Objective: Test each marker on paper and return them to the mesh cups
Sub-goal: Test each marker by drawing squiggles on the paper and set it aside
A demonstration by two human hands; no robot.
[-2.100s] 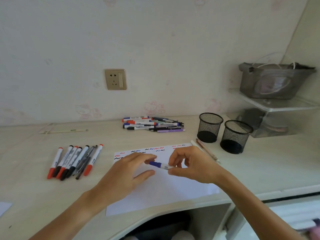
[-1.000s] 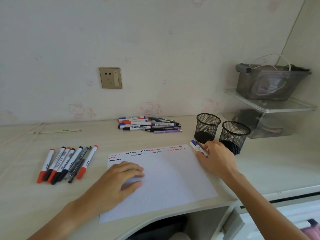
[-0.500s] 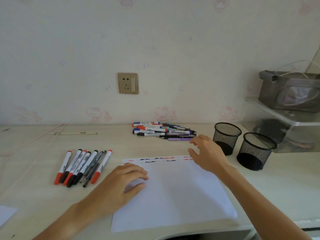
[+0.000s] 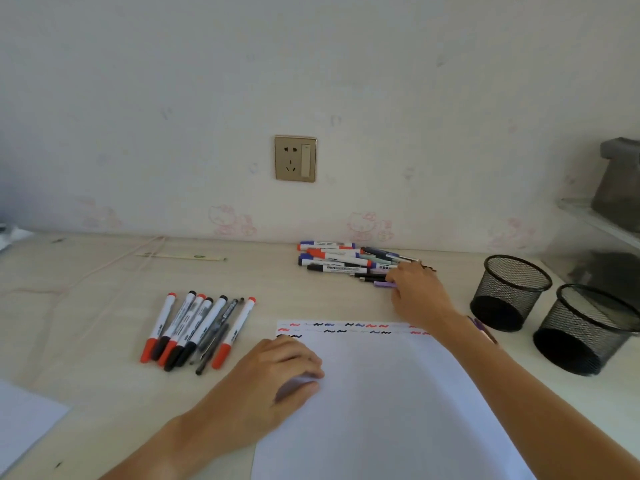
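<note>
My left hand (image 4: 277, 372) rests flat on the white paper (image 4: 381, 417), which has red, blue and black squiggles (image 4: 346, 328) along its far edge. My right hand (image 4: 415, 294) reaches over the paper's far edge to the heap of markers (image 4: 332, 259) near the wall. Its fingertips touch the heap's right end, by a purple pen (image 4: 382, 284); no grip is visible. Two black mesh cups (image 4: 509, 292) (image 4: 585, 332) stand on the right. A row of red- and black-capped markers (image 4: 197, 332) lies left of the paper. A pen (image 4: 483, 331) peeks out behind my right forearm.
A wall socket (image 4: 295, 158) sits above the desk. A long thin wrapped stick (image 4: 180, 256) and a pale cable (image 4: 86, 271) lie at the back left. Another sheet (image 4: 20, 420) is at the lower left corner. A clear shelf with a grey pouch (image 4: 620, 188) stands at the far right.
My right hand laid the blue marker down beside the paper near the cups, then moved back and left to the heap of markers. My left hand stayed on the paper.
</note>
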